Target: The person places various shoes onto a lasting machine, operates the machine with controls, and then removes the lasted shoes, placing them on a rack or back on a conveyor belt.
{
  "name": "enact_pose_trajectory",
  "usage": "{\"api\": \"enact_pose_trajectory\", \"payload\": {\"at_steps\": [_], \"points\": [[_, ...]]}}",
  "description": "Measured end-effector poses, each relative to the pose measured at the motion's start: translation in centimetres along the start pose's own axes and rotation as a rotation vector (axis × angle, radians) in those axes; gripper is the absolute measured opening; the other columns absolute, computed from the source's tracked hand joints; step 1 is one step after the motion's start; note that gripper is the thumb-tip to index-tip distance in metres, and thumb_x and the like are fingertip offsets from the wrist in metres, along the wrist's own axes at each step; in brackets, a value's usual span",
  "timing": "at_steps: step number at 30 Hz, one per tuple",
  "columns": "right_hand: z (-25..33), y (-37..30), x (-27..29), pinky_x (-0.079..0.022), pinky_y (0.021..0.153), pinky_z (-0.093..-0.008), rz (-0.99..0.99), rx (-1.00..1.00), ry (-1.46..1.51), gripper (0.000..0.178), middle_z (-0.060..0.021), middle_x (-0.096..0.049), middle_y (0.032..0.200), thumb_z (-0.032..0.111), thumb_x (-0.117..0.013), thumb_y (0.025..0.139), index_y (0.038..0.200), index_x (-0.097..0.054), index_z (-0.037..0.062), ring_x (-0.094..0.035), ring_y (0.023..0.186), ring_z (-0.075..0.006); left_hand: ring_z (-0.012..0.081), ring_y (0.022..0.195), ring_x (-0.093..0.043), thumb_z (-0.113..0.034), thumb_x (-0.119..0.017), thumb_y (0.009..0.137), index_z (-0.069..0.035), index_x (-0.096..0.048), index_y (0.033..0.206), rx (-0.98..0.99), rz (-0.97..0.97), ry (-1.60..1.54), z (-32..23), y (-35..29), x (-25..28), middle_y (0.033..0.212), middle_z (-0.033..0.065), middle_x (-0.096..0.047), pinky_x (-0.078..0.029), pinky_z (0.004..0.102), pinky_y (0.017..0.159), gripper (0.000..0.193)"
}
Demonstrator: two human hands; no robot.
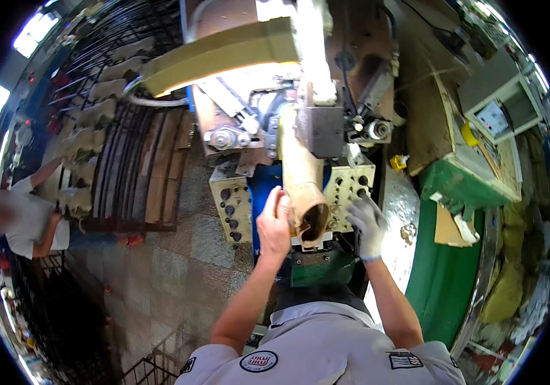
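A tan boot (302, 173) reaches from the machine toward me, its open top facing my body. Its far end goes in among the machine's clamps (278, 122), where the details are lost in glare. My bare left hand (275, 221) grips the left side of the boot near its opening. To the right of the boot, my right hand (368, 224) wears a pale glove and holds nothing that I can see. Its fingers are apart, beside the cream control panel (345, 186) with dark knobs. A second knobbed panel (230, 205) is on the left.
A tan lamp hood (223, 58) hangs over the machine (371, 58). A green surface (441, 276) runs along my right, under a cardboard piece (449, 228). On the left, a rack (134, 173) carries several pale shoe-shaped pieces; another person (25, 218) stands beside it.
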State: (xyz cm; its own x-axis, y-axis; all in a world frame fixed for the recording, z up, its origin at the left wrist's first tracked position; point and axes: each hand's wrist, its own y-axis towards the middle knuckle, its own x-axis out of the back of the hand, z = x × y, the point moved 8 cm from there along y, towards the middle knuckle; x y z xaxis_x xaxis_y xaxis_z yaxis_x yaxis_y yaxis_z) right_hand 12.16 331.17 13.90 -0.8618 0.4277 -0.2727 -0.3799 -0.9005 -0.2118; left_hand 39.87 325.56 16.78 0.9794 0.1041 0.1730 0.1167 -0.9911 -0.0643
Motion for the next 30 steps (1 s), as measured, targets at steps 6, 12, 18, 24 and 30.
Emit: {"api": "enact_pose_trajectory", "payload": {"at_steps": [6, 12, 18, 24, 30], "points": [[-1.1, -4.6, 9.5, -0.049, 0.062, -0.0252, -0.21, -0.048, 0.047, 0.043, -0.0051, -0.065, 0.078, 0.025, -0.064, 0.102, 0.129, -0.061, -0.0076, -0.063, 0.068, -0.0151, 0.039, 0.119, -0.064, -0.046, -0.076, 0.09, 0.007, -0.048, 0.143, -0.217, 0.006, 0.099, -11.1, -3.4, -1.0, 0.127, 0.0273, -0.064, -0.049, 0.0414, 0.105, 0.081], [10.1, -6.3, -2.5, -0.049, 0.053, -0.0254, 0.16, 0.188, -0.074, 0.039, -0.005, -0.065, 0.079, 0.02, -0.063, 0.101, 0.128, -0.062, -0.0081, -0.06, 0.06, -0.0119, 0.0456, 0.133, -0.05, -0.025, -0.086, 0.075, 0.009, -0.032, 0.15, -0.388, -0.205, 0.558, -9.8, -5.4, -4.5, 0.144, 0.0299, -0.047, -0.047, 0.0488, 0.108, 0.098], [18.3, -12.8, -17.8, -0.055, 0.069, -0.0332, 0.825, 0.565, -0.511, 0.036, -0.0097, -0.072, 0.096, 0.02, -0.066, 0.097, 0.126, -0.066, -0.0018, -0.068, 0.081, -0.0188, 0.0386, 0.126, -0.058, -0.016, -0.072, 0.087, 0.005, -0.042, 0.146, -0.589, -0.27, 0.597, -6.7, -5.6, -5.9, 0.141, 0.0235, -0.055, -0.052, 0.0466, 0.102, 0.07], [25.5, -17.6, -21.8, -0.058, 0.075, -0.0383, 1.15, 0.972, -0.807, 0.039, -0.0161, -0.075, 0.092, 0.02, -0.076, 0.087, 0.123, -0.07, 0.0052, -0.073, 0.079, -0.0255, 0.0438, 0.11, -0.063, -0.017, -0.07, 0.085, 0.003, -0.049, 0.138, -0.348, -0.38, 0.685, -6.8, -5.0, -6.0, 0.124, 0.0248, -0.061, -0.053, 0.0532, 0.091, 0.06], [17.0, -19.1, -13.2, -0.058, 0.071, -0.0383, 1.477, 0.515, -0.962, 0.031, -0.0168, -0.077, 0.09, 0.021, -0.081, 0.082, 0.107, -0.075, 0.0031, -0.074, 0.075, -0.0207, 0.0464, 0.098, -0.07, -0.007, -0.063, 0.08, 0.002, -0.045, 0.141, -0.072, -0.311, 0.666, -5.9, -5.0, -4.5, 0.115, 0.0281, -0.067, -0.057, 0.053, 0.084, 0.065]]}}
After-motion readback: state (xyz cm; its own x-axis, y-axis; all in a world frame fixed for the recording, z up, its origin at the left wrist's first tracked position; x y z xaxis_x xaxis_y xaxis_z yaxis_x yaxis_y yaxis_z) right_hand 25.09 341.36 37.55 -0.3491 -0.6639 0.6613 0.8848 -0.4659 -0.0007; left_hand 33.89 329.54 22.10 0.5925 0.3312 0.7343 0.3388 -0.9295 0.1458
